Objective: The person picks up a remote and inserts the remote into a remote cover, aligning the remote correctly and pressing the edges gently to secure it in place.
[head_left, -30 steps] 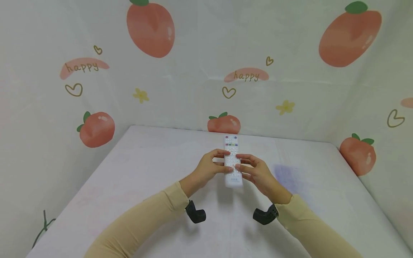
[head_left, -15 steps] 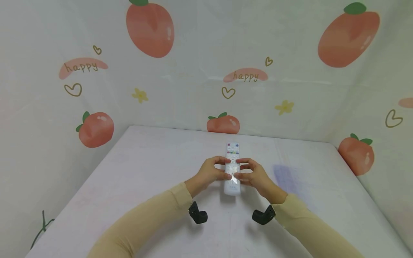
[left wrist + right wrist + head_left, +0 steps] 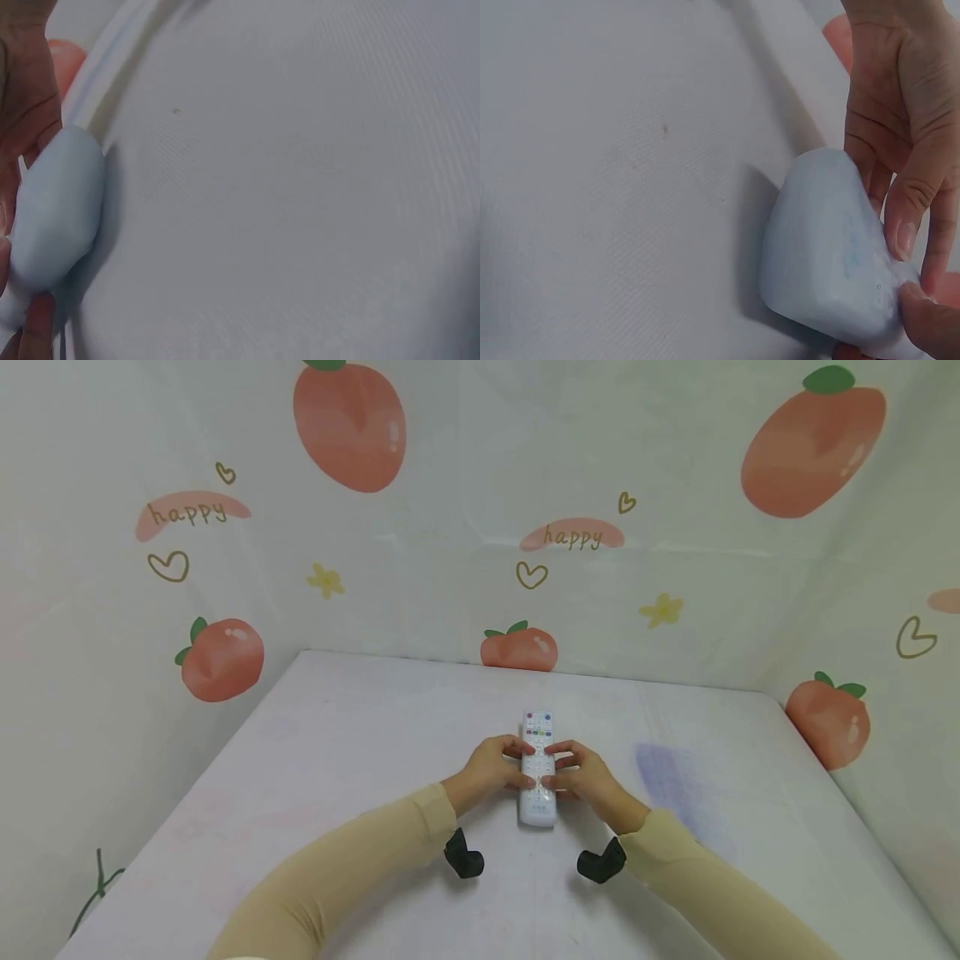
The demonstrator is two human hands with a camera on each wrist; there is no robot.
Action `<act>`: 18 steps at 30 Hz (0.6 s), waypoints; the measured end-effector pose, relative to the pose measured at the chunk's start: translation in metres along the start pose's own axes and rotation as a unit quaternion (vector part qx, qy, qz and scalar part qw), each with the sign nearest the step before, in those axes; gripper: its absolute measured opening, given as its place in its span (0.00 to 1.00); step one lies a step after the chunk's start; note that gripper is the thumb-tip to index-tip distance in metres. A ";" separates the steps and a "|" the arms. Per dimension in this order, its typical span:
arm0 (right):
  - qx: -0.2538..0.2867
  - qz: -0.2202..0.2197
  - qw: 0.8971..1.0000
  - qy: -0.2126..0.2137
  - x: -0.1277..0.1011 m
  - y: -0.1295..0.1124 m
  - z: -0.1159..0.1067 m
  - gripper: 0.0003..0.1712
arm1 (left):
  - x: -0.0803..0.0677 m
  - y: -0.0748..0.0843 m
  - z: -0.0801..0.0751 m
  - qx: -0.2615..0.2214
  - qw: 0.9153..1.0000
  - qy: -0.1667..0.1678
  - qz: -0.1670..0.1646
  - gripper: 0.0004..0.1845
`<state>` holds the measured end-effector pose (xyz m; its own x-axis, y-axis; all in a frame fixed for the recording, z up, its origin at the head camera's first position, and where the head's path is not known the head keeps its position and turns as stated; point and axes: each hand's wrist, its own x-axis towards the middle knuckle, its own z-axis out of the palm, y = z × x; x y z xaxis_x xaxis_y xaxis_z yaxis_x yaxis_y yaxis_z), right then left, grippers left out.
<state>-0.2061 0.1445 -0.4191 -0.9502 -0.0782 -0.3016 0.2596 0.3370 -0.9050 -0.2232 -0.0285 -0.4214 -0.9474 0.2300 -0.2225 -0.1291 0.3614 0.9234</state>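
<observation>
A white remote control [image 3: 537,811] with small coloured buttons near its far end points away from me, low over the middle of the table. My left hand [image 3: 489,767] grips its left edge, thumb on the button face. From the opposite side my right hand [image 3: 592,774] holds the right edge in a similar way. Both wrist views show the rounded near end of the remote [image 3: 60,210] close to the tabletop, its shadow alongside. Whether its underside touches the table I cannot tell. Fingers behind the remote are partly hidden.
The white-covered table [image 3: 375,718] carries a faint purple stain [image 3: 671,777] right of the hands. A pale curtain [image 3: 450,510] with printed fruit and hearts rises behind it. Black wrist cameras [image 3: 465,856] hang under both forearms. A dark green cord [image 3: 100,893] shows at the left edge.
Both hands have brought the remote control toward me and lowered it close to the tabletop. They keep their hold on its two sides.
</observation>
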 end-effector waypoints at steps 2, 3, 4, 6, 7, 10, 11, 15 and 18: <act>-0.010 0.008 1.000 0.004 0.002 0.001 0.002 0.27 | 0.002 -0.002 0.000 0.009 1.000 -0.001 -0.003 0.23; -0.016 0.009 1.000 0.004 0.002 0.001 0.002 0.27 | 0.003 -0.003 0.000 0.014 1.000 -0.001 -0.004 0.23; -0.018 0.012 1.000 0.005 0.002 0.001 0.003 0.27 | 0.005 -0.004 0.000 0.017 1.000 -0.003 -0.006 0.23; -0.022 0.014 1.000 0.004 0.002 0.001 0.003 0.27 | 0.006 -0.005 0.000 0.030 1.000 -0.005 -0.007 0.23; -0.024 0.013 1.000 0.003 0.002 0.001 0.003 0.27 | 0.007 -0.005 0.000 0.037 0.999 -0.006 -0.005 0.23; -0.026 0.009 1.000 -0.001 0.000 0.000 0.002 0.27 | 0.009 -0.004 0.000 0.062 0.998 -0.009 0.001 0.23; -0.027 0.009 1.000 -0.003 0.000 0.000 0.002 0.27 | 0.010 -0.004 0.000 0.069 0.998 -0.010 0.001 0.23; -0.027 0.009 1.000 -0.011 0.000 -0.001 0.002 0.27 | 0.012 -0.002 -0.001 0.079 0.997 -0.015 -0.003 0.23; -0.028 0.013 0.999 -0.010 0.000 -0.002 0.003 0.28 | 0.012 -0.002 -0.002 0.079 0.997 -0.019 -0.009 0.23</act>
<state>-0.2062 0.1410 -0.4181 -0.9398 -0.0868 -0.3306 0.2732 0.3905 -0.8791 -0.2352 -0.0276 -0.4251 -0.9332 0.2546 -0.2535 -0.0963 0.5025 0.8592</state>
